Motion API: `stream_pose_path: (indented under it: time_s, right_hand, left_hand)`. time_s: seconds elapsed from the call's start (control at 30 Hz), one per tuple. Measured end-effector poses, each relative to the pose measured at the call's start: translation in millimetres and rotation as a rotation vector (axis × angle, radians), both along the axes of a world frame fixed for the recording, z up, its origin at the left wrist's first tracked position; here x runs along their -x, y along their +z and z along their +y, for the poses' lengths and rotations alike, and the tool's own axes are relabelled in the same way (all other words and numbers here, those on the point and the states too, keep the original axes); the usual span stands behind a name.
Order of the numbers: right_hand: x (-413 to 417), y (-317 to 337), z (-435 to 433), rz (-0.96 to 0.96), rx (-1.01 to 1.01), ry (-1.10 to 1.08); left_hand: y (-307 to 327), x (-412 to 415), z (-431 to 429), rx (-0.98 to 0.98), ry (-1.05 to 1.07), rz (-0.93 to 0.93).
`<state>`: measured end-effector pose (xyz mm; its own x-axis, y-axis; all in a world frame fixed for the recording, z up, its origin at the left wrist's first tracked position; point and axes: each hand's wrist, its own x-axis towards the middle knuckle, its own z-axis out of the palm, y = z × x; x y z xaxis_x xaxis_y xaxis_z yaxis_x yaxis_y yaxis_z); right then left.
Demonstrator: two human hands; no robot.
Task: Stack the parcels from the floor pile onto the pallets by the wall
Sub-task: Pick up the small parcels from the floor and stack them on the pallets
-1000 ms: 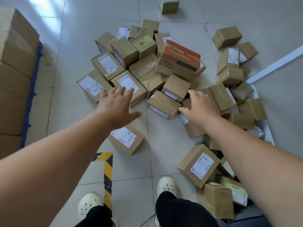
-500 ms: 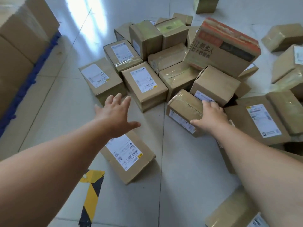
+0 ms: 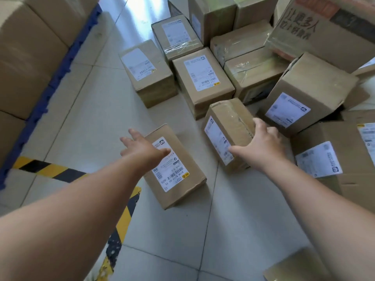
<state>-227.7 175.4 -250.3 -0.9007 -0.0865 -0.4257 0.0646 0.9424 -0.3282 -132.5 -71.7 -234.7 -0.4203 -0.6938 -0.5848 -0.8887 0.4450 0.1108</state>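
Observation:
A pile of brown cardboard parcels with white labels covers the tiled floor ahead and to the right. My right hand (image 3: pixel 261 145) grips a small taped parcel (image 3: pixel 227 126) that stands tilted on the floor, thumb on its labelled side and fingers over its far edge. My left hand (image 3: pixel 142 148) hovers with fingers spread above the left end of a lone labelled parcel (image 3: pixel 176 175) lying flat nearer to me. Stacked boxes (image 3: pixel 30 47) sit on a blue pallet (image 3: pixel 60 72) at the left.
Black-and-yellow hazard tape (image 3: pixel 50 169) runs across the floor at the lower left. A large printed carton (image 3: pixel 324 33) tops the pile at the upper right. Another box corner (image 3: pixel 294 266) shows at the bottom right. Bare tiles lie between the pallet and the pile.
I have leaned closer to the pile. My right hand's grip on the small taped parcel has firmed and the parcel has tipped up. My left hand has moved over the lone parcel.

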Motion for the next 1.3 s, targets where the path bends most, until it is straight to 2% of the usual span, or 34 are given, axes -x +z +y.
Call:
stream_pose_path:
  time_s: [0.1, 0.23, 0.3, 0.4, 0.5, 0.6, 0.77, 0.9, 1.1, 1.3]
  right_hand:
    - [-15, -4, -19, -0.085, 0.128, 0.003]
    - [-26, -4, -37, -0.143, 0.157, 0.072]
    - [-27, -2, -41, -0.157, 0.165, 0.063]
    - [-24, 3, -45, -0.161, 0.201, 0.002]
    - [-17, 14, -52, -0.152, 0.256, -0.062]
    - [-15, 22, -62, -0.175, 0.374, -0.185]
    - [-17, 37, -80, -0.194, 0.481, -0.331]
    - [-16, 65, -98, -0.199, 0.551, -0.396]
    - [-13, 176, -146, -0.204, 0.582, -0.398]
    - [-14, 322, -213, -0.198, 0.595, -0.332]
  left_hand:
    - [-13, -9, -7, -0.147, 0.276, 0.038]
    - [-26, -29, -12, -0.501, 0.527, 0.036]
    - [-26, -31, -15, -0.557, 0.626, 0.169]
    - [-24, -22, -23, -0.52, 0.698, 0.365]
    - [-5, -5, -32, -0.477, 0.699, 0.521]
    - [17, 9, -49, -0.493, 0.602, 0.607]
    - [46, 9, -71, -0.658, 0.415, 0.584]
    - [79, 16, -95, -0.702, 0.31, 0.593]
    - [195, 16, -142, -0.74, 0.343, 0.652]
    - [335, -11, -203, -0.733, 0.534, 0.728]
